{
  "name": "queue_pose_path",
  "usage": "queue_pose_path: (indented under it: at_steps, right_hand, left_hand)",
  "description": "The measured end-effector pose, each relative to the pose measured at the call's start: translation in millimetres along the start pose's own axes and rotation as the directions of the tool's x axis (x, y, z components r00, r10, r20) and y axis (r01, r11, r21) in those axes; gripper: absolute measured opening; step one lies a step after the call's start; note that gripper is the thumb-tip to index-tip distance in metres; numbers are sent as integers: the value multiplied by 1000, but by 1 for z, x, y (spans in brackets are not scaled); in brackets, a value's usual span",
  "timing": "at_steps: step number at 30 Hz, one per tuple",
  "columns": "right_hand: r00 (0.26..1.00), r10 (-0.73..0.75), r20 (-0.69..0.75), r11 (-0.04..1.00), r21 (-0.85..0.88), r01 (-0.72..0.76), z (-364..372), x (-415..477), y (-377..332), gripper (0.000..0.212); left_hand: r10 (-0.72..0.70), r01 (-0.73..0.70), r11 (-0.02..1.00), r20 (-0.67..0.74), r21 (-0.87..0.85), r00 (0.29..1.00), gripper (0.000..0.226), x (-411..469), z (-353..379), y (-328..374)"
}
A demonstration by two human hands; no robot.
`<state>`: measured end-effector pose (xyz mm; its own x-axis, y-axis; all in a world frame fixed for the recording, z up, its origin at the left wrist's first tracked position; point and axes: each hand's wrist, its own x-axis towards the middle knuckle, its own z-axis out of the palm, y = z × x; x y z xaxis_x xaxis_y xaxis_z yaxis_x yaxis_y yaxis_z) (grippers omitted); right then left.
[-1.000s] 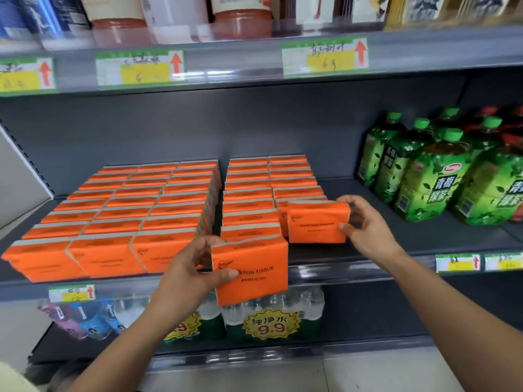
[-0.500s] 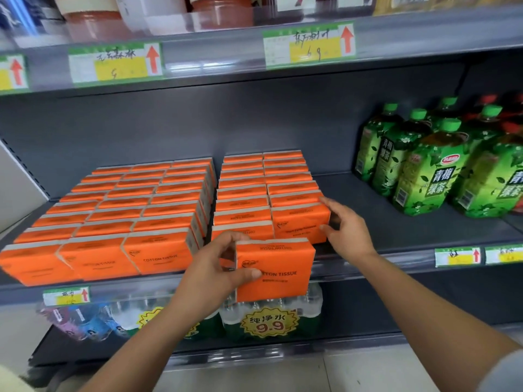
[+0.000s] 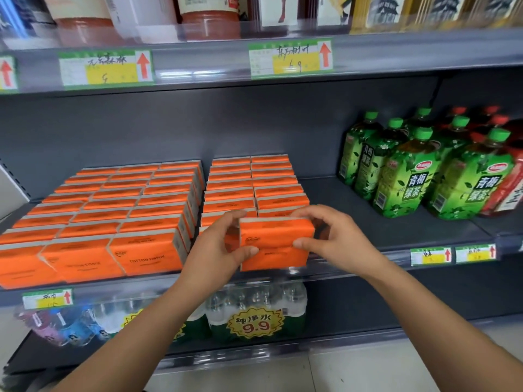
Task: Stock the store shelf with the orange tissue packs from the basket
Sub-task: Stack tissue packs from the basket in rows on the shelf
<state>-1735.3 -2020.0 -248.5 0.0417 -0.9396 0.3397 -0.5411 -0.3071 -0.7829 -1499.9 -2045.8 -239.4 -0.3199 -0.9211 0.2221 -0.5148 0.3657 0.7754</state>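
One orange tissue pack (image 3: 276, 241) stands upright at the front edge of the grey middle shelf (image 3: 396, 222), at the head of the right-hand row. My left hand (image 3: 218, 250) grips its left end, thumb on the front face. Gripping the right end is my right hand (image 3: 331, 236), fingers over the top. Behind it run two rows of orange packs (image 3: 254, 185). A larger block of orange packs (image 3: 113, 216) fills the shelf to the left. The basket is out of view.
Green tea bottles (image 3: 407, 171) and red-capped bottles (image 3: 506, 176) stand at the right of the same shelf, with bare shelf between them and the tissue rows. Bundled water bottles (image 3: 254, 309) sit on the shelf below. Price tags line the shelf rails.
My left hand lifted its pack from below the shelf edge onto the front of the right row. My right hand left the earlier pack and came over to grip this one.
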Motion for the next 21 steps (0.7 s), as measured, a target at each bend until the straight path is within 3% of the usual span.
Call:
queue_pose_path:
  at_steps: [1,3,6,10,21]
  right_hand:
    - [999,3,-43,1000,12,-3,-4,1,2,45]
    - [995,23,-94,1000,17,-21,-12,3,8,50]
    - [994,43,-98,999,-20,-45,-16,5,15,54]
    - [992,34,-123,997,-57,-42,-20,5,26,49]
    - [988,61,-140,925,-364,-108,3,10,40,44]
  left_hand:
    - [72,-69,980,-11,184,997,63,1,-2,-1]
    - [232,-211,827,25,521,972,70,3,-6,-6]
    - [213,-266,641,166,720,963,74,6,-5,-18]
    - [132,-276,571,246,773,960,72,8,-2,-26]
    - [208,-317,559,240,766,948,77,9,-1,-38]
